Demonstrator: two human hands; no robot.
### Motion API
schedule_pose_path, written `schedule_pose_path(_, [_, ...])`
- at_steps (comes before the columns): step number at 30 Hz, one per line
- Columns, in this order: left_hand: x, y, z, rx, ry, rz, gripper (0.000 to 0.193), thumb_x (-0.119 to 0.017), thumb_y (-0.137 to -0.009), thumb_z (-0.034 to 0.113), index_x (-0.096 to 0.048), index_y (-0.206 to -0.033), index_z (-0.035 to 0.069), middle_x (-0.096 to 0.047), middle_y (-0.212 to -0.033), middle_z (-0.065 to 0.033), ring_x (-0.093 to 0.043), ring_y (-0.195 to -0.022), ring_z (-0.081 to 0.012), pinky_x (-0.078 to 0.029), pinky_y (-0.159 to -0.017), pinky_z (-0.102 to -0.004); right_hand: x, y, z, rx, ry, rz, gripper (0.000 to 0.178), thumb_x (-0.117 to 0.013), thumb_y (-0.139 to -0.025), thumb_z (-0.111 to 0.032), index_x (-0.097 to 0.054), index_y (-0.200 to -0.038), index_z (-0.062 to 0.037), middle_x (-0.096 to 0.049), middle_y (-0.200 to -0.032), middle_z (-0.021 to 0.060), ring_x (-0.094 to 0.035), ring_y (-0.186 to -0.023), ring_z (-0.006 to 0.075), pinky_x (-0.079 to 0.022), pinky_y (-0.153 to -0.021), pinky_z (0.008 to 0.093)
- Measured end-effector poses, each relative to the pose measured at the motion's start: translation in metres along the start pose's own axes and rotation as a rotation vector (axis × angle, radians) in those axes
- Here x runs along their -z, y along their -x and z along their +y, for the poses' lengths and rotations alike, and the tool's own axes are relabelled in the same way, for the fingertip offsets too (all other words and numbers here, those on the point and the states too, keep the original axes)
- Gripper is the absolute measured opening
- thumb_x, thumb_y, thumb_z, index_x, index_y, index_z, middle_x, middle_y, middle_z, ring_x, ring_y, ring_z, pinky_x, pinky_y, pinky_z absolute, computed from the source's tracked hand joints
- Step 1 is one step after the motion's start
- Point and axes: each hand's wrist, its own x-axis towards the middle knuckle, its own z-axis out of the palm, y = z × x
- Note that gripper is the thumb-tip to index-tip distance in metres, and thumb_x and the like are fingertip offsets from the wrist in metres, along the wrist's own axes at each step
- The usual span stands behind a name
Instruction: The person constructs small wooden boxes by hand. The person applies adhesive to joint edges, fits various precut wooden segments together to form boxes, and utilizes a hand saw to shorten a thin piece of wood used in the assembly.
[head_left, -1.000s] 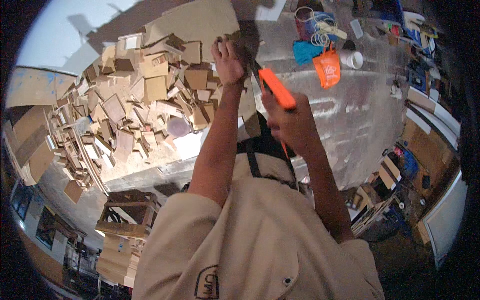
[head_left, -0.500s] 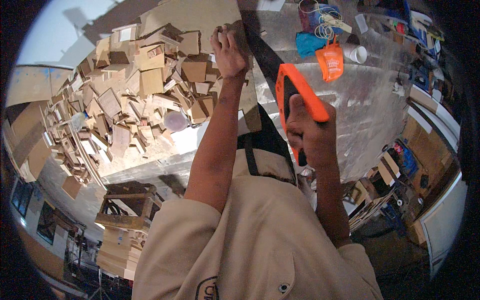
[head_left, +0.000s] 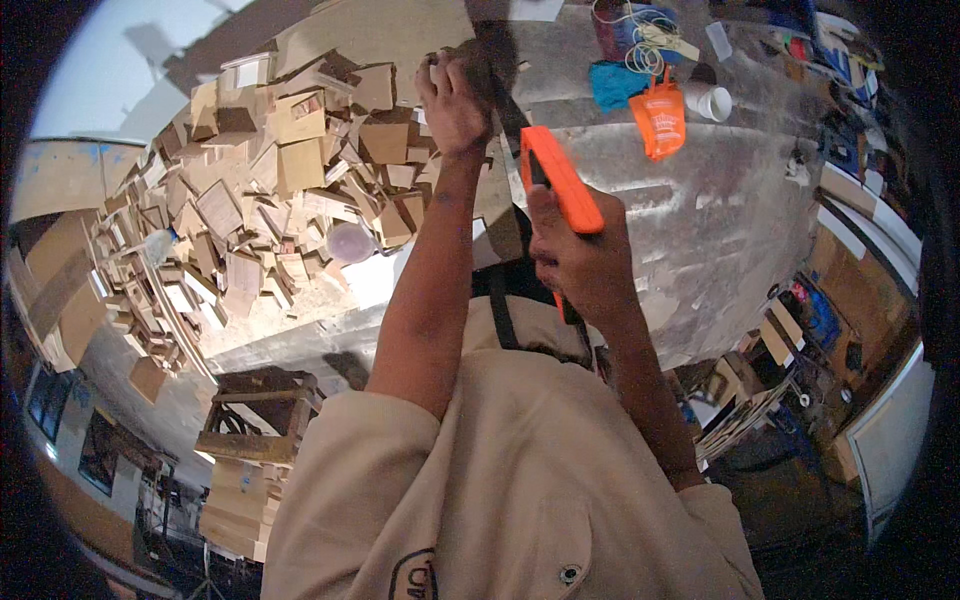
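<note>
My right hand (head_left: 585, 250) is wrapped round the orange handle (head_left: 565, 185) of a handsaw. Its dark blade (head_left: 511, 112) runs forward and left from the handle to the edge of a tan board (head_left: 375, 28). Shadow hides most of the blade and where it meets the wood. My left hand (head_left: 455, 112) lies palm down near the board's right edge, its fingers slightly bent and apart. Just left of that hand, many small wood offcuts (head_left: 300, 165) are heaped loosely.
A round translucent container (head_left: 351, 242) sits among the offcuts. On the grey floor at front right are an orange bag (head_left: 658, 122), a teal cloth (head_left: 613, 88), a white cup (head_left: 712, 104) and a coiled pale cord (head_left: 652, 48). A wooden stand (head_left: 255, 415) is at the lower left.
My right hand and the saw have moved left, closer to the board's edge. My left hand has stayed in nearly the same place on the board.
</note>
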Motion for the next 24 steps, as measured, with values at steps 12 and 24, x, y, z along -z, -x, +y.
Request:
schedule_pose_path(12, [-0.001, 0.006, 0.000, 0.000, -0.030, 0.044, 0.036, -0.051, -0.082, 0.013, -0.051, -0.116, 0.000, -0.051, -0.130, -0.0171, -0.040, -0.126, -0.0408, -0.036, -0.106, -0.0498, 0.001, 0.011, 0.001, 0.039, 0.005, -0.002, 0.039, -0.063, -0.095, -0.038, -0.051, -0.078, -0.0054, -0.046, -0.059, -0.0029, -0.043, -0.045, 0.0050, -0.034, -0.039, 0.0225])
schedule_pose_path(24, [-0.009, 0.000, -0.006, -0.057, -0.019, 0.073, 0.041, -0.052, -0.081, 0.011, -0.050, -0.119, -0.002, -0.052, -0.127, -0.0195, -0.041, -0.125, -0.0427, -0.036, -0.106, -0.0504, -0.009, 0.000, 0.032, 0.385, 0.050, 0.014, 0.036, -0.062, -0.095, -0.035, -0.054, -0.078, -0.0046, -0.047, -0.057, -0.0025, -0.045, -0.046, 0.0069, -0.036, -0.041, 0.0272])
